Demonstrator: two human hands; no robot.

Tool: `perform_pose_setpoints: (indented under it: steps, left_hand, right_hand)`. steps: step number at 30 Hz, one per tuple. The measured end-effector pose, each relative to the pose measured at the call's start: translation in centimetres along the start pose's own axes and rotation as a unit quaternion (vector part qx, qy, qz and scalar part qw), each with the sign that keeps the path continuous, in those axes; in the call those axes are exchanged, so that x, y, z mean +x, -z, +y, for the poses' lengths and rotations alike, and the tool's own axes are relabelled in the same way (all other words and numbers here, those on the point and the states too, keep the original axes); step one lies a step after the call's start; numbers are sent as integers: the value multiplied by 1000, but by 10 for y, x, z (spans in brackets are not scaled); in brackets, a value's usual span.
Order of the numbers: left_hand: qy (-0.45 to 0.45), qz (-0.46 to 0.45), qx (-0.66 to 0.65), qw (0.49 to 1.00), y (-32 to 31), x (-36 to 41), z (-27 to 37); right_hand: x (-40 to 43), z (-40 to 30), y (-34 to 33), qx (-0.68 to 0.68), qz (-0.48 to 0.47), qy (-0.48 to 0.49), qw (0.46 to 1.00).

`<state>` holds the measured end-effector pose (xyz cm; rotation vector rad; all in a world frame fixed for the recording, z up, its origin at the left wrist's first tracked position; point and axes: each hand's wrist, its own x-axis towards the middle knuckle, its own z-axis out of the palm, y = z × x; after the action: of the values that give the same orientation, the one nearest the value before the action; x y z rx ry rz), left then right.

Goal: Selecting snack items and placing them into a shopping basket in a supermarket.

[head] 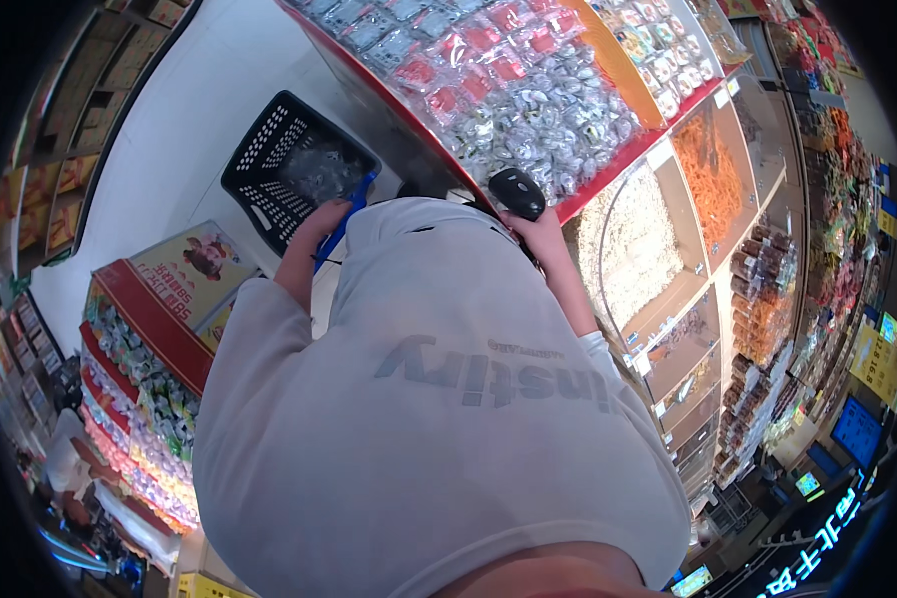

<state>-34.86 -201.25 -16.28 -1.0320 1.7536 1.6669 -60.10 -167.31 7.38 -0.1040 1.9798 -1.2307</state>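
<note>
My left hand (327, 218) grips the blue handle (353, 209) of a black plastic shopping basket (258, 190), which hangs tilted at my left side. Some clear-wrapped items (321, 172) lie inside it. In my right hand (544, 233) is a black, rounded handheld object (517, 193); its exact kind cannot be told, and my fingers are partly hidden beneath it. That hand is at the red front edge of a display bin, close to a heap of small clear-wrapped pieces (546, 127). Red-and-clear packets (478, 52) lie farther back in the bin.
On the right, clear-walled bins hold pale loose food (628, 239) and orange strips (706, 172). A tiered candy stand (149, 321) with a red border stands at the lower left. Shelves (67, 149) line the far left beyond pale floor (172, 127). A person (71, 456) is at the lower left.
</note>
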Motion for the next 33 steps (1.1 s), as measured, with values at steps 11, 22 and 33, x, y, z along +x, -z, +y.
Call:
perform_pose_setpoints:
  steps: [11,22,33]
  left_hand:
    - [-16,-12,-42,999,-42,-47,26]
    - [-119,64,147,980,-76,-51,-2]
    - [-131,19,274,953,-69,-50,-50]
  right_hand:
    - [-8,18,11,-101,-34,35,994]
    - [-10,26,25,-90,-44,26,995]
    - [-22,53,27,-47,-20,45,998]
